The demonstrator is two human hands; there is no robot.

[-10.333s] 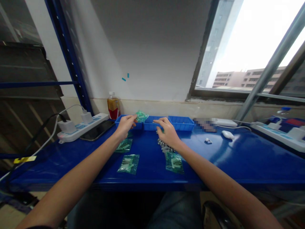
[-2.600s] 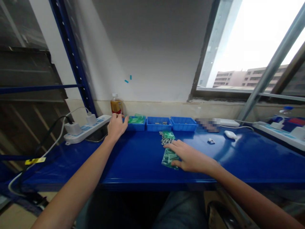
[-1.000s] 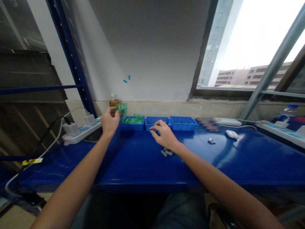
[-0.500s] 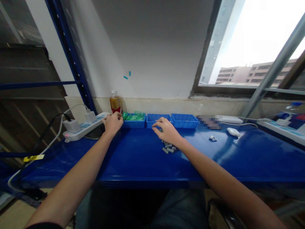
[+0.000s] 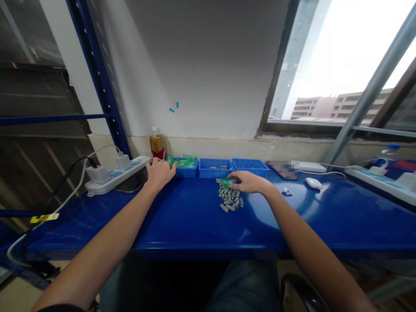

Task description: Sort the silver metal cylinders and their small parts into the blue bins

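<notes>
Three small blue bins stand in a row at the back of the blue table (image 5: 182, 221). The left bin (image 5: 186, 171) holds green bags (image 5: 183, 162), and the middle bin (image 5: 215, 170) holds a few small metal parts. My left hand (image 5: 159, 172) rests by the left bin's corner, fingers loosely curled, touching a green bag at the rim. My right hand (image 5: 247, 181) lies flat behind a pile of small grey metal cylinders (image 5: 229, 198), its fingertips on a small green bag (image 5: 225, 182) at the pile's far edge.
A drink bottle (image 5: 157, 146) stands at the wall left of the bins. A white power strip (image 5: 114, 174) with chargers and a dark phone (image 5: 130, 183) lie at the left. The right blue bin (image 5: 249, 165), a white mouse (image 5: 312, 183) and another power strip (image 5: 380, 183) sit to the right.
My right hand has moved right, off the pile of cylinders, and now touches a small green bag. My left hand has stayed at the left bin, where it brought a bag one second ago.
</notes>
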